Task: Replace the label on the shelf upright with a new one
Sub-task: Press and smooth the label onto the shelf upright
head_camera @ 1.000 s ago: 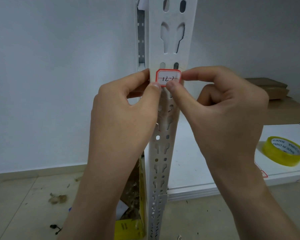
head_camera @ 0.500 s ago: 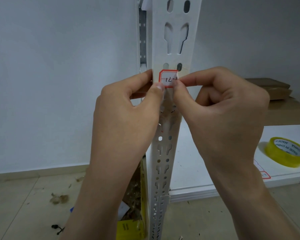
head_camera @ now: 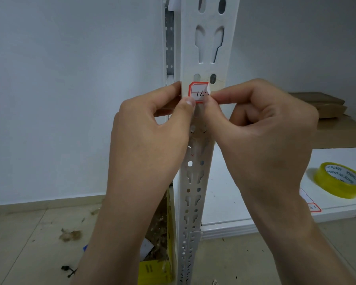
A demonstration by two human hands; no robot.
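A white perforated shelf upright [head_camera: 206,48] runs vertically through the middle of the view. A small red-bordered white label [head_camera: 198,92] with handwriting sits on it at hand height. Its right edge is curled away from the metal. My right hand [head_camera: 261,130] pinches that lifted right edge between thumb and forefinger. My left hand [head_camera: 150,136] grips the upright from the left, thumb tip pressed on the label's lower left corner.
A white shelf board [head_camera: 255,202] lies low at the right with a yellow tape roll [head_camera: 340,179] and a sheet of red-bordered labels [head_camera: 310,204] on it. Cardboard boxes [head_camera: 335,124] are stacked behind. Debris and a yellow box [head_camera: 154,272] lie on the tiled floor.
My right hand has peeled the label's right side leftward off the upright, so less of the label shows. The view has shifted slightly.
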